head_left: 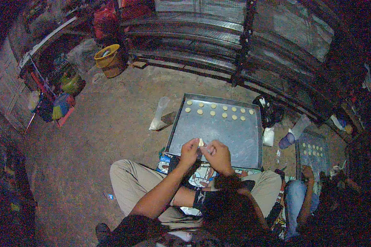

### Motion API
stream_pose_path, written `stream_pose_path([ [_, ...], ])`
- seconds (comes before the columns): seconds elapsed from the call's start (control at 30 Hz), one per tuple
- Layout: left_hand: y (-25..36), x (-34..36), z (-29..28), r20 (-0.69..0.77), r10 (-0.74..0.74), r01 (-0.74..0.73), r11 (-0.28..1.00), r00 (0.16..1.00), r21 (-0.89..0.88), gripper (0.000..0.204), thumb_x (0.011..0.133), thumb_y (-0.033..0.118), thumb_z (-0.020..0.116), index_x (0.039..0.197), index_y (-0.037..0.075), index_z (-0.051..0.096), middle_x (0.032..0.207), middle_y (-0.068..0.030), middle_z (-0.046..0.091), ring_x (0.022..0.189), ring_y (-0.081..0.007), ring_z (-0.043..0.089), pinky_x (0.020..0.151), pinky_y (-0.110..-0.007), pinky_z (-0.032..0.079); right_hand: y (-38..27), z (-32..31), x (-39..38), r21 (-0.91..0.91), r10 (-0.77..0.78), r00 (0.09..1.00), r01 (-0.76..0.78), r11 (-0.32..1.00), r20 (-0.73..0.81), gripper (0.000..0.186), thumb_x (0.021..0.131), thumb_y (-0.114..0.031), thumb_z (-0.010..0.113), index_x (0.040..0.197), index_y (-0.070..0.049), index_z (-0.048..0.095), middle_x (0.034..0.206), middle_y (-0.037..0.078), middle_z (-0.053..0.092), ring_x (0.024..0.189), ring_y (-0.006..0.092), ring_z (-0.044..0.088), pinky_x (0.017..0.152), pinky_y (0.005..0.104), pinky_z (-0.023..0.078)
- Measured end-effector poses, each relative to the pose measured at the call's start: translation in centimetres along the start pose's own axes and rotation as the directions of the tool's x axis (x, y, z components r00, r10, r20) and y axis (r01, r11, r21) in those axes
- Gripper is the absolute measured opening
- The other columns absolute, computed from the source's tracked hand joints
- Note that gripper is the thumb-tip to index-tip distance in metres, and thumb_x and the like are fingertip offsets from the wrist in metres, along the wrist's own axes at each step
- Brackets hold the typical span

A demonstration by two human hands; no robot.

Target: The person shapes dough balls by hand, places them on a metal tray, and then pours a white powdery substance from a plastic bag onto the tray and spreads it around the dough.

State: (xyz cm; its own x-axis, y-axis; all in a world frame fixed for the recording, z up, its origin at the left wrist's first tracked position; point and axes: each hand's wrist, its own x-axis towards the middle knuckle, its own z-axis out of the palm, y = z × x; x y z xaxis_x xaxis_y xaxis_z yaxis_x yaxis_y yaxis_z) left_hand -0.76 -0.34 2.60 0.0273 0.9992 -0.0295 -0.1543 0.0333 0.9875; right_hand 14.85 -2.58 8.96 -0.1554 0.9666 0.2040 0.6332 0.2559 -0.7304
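Observation:
My left hand point(189, 152) is closed, pinching a small pale piece of dough point(201, 142) over the near edge of a large dark metal baking tray point(218, 134). Close beside it, my right hand point(219, 157) has its fingers curled in against the same piece, and its palm is turned out of sight. On the far half of the tray lie small flat round dough pieces point(213, 113), in two rows. A patterned cloth point(202, 175) shows under my wrists, between my bent knees.
Left of the tray stands a clear bag of white powder point(156, 123). To its right are another white bag point(268, 136), a purple cup point(286, 140) and a co-worker's hand point(307, 172) by a second tray point(313, 162). Behind are a yellow bucket point(111, 66) and metal racks point(185, 39).

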Motion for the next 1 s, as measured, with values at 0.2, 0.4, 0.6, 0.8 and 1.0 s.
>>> stream_pose_path([
  [0.2, 1.7, 0.1, 0.4, 0.106, -0.103, 0.083, 0.980, 0.989, 0.183, 0.038, 0.106, 0.033, 0.050, 0.113, 0.001, 0.068, 0.099, -0.0034, 0.070, 0.089, -0.0108, 0.060, 0.080, -0.029, 0.050, 1.4, 0.4, 0.8, 0.130, -0.244, 0.955, 0.267, 0.955, -0.167, 0.032, 0.084, -0.009, 0.075, 0.115, -0.002, 0.069, 0.098, 0.012, 0.064, 0.082, 0.0231, 0.063, 0.072, 0.0323, 0.051],
  [0.4, -1.5, 0.4, 0.6, 0.279, -0.168, 0.201, 0.975, 0.945, -0.093, 0.039, 0.106, 0.035, 0.050, 0.128, 0.006, 0.064, 0.113, -0.0011, 0.067, 0.095, -0.0107, 0.060, 0.082, -0.028, 0.049, 2.3, 0.2, 1.3, 0.117, -0.042, 0.997, 0.049, 0.992, -0.067, 0.031, 0.087, -0.020, 0.072, 0.114, -0.005, 0.067, 0.100, 0.014, 0.063, 0.088, 0.0313, 0.066, 0.079, 0.0406, 0.054],
  [0.6, -0.2, 0.8, 0.1, 0.084, 0.109, -0.125, 0.966, 0.991, 0.225, 0.030, 0.102, 0.028, 0.057, 0.109, 0.002, 0.072, 0.088, -0.0053, 0.073, 0.081, -0.0130, 0.066, 0.074, -0.030, 0.052, 0.7, 0.0, 1.2, -0.027, -0.038, 0.997, 0.036, 0.999, -0.066, 0.025, 0.084, -0.020, 0.074, 0.106, -0.010, 0.070, 0.096, 0.011, 0.068, 0.081, 0.0316, 0.069, 0.072, 0.0375, 0.054],
  [0.8, -0.7, 0.5, 0.7, -0.072, 0.071, -0.051, 0.969, 0.995, 0.242, 0.026, 0.102, 0.025, 0.058, 0.102, 0.003, 0.073, 0.080, -0.0055, 0.072, 0.071, -0.0129, 0.064, 0.064, -0.030, 0.051, 2.3, 1.6, 1.6, 0.266, 0.029, 0.993, 0.003, 0.964, -0.116, 0.022, 0.088, -0.021, 0.072, 0.101, -0.003, 0.071, 0.089, 0.012, 0.071, 0.074, 0.0227, 0.070, 0.068, 0.0341, 0.054],
  [1.0, 0.6, 0.6, 1.3, 0.029, 0.111, -0.115, 0.944, 0.993, 0.309, 0.028, 0.101, 0.023, 0.061, 0.122, 0.006, 0.067, 0.102, -0.0073, 0.071, 0.095, -0.0134, 0.064, 0.085, -0.027, 0.050, 2.2, 0.8, 2.2, 0.273, 0.249, 0.962, -0.213, 0.938, -0.107, 0.027, 0.094, -0.026, 0.064, 0.103, -0.002, 0.070, 0.099, 0.017, 0.072, 0.088, 0.0291, 0.072, 0.079, 0.0375, 0.056],
])
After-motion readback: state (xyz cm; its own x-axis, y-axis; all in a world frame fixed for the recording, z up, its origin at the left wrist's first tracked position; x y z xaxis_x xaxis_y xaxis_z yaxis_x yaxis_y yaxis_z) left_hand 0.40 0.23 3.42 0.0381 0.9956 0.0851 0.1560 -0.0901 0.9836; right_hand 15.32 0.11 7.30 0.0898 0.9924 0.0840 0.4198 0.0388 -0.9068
